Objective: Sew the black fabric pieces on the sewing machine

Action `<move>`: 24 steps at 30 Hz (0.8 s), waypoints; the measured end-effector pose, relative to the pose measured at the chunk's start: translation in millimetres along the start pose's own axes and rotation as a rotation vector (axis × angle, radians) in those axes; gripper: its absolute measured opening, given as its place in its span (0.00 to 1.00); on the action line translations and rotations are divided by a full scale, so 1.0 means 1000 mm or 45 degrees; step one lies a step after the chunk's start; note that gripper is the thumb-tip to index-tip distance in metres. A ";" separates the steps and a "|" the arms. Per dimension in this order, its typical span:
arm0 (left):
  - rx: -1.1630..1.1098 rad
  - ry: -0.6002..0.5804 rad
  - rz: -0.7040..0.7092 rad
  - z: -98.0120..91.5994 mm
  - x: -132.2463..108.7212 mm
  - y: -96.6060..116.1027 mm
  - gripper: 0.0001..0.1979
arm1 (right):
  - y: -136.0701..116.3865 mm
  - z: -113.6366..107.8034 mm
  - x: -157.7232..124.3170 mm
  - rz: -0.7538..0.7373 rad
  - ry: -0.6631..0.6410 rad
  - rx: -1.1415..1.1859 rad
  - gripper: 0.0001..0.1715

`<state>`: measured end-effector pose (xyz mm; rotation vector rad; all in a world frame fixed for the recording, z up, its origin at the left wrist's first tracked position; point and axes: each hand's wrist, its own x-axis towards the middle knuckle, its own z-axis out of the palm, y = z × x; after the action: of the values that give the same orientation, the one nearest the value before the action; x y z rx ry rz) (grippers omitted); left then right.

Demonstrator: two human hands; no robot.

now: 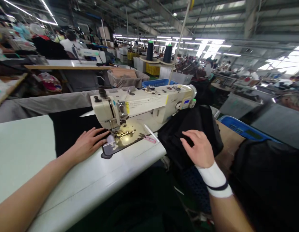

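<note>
A white sewing machine [144, 103] stands on the pale table [91, 187], its needle area lit by a small lamp. My left hand [91, 143] lies with fingers spread just left of the needle plate [125, 133], partly on a black cloth [67, 132] that runs behind it. Over a pile of black fabric [173, 129] at the table's right end, my right hand [199, 148] is held with its fingers apart and nothing visible in them. Between the hands lie pink-handled thread snips [148, 138] and a white pen-like stick [151, 132].
Two dark thread cones [167, 54] stand behind the machine by an upright pole [180, 38]. On the right are a blue basket [243, 127] and more black fabric [270, 174]. A bin [125, 75] and another sewing table [72, 66] are farther back, with people seated beyond.
</note>
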<state>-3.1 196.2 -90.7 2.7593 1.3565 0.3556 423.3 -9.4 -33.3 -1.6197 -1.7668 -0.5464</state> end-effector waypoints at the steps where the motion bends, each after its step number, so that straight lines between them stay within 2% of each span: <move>1: 0.011 -0.030 -0.014 -0.003 -0.004 -0.006 0.29 | 0.013 -0.006 -0.001 0.012 -0.033 -0.087 0.11; 4: 0.037 -0.069 -0.029 -0.013 -0.012 -0.013 0.32 | 0.035 -0.010 -0.008 0.000 -0.154 -0.237 0.10; 6: 0.096 0.005 -0.032 -0.018 -0.015 -0.003 0.34 | 0.035 -0.006 -0.011 -0.051 -0.210 -0.307 0.09; 7: 0.132 0.063 -0.014 -0.021 -0.017 0.009 0.33 | 0.033 -0.004 -0.012 -0.076 -0.229 -0.342 0.10; 9: 0.178 0.143 0.079 -0.027 -0.022 0.045 0.28 | 0.029 -0.001 -0.012 -0.101 -0.249 -0.393 0.13; 11: 0.090 0.050 0.248 -0.034 -0.027 0.094 0.19 | 0.027 -0.002 -0.013 -0.104 -0.259 -0.380 0.11; 13: -0.053 -0.035 0.429 -0.036 -0.029 0.145 0.14 | 0.032 -0.003 -0.015 -0.127 -0.272 -0.337 0.09; 16: -0.187 -0.050 0.732 -0.029 -0.017 0.207 0.11 | 0.044 0.003 -0.014 -0.228 -0.331 -0.307 0.11; 19: -0.206 0.039 0.916 -0.014 0.007 0.250 0.14 | 0.053 0.012 -0.012 -0.262 -0.375 -0.243 0.12; 22: -0.148 0.187 0.940 0.001 0.035 0.287 0.19 | 0.068 0.014 -0.014 -0.008 -0.331 -0.106 0.13; 24: -0.147 0.220 0.894 0.011 0.054 0.308 0.22 | 0.082 0.013 -0.017 0.190 -0.273 -0.009 0.14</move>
<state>270.0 49.7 -48.3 3.0610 0.3111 0.6778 501.7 -0.7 -65.2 -1.8552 -1.7764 -0.3191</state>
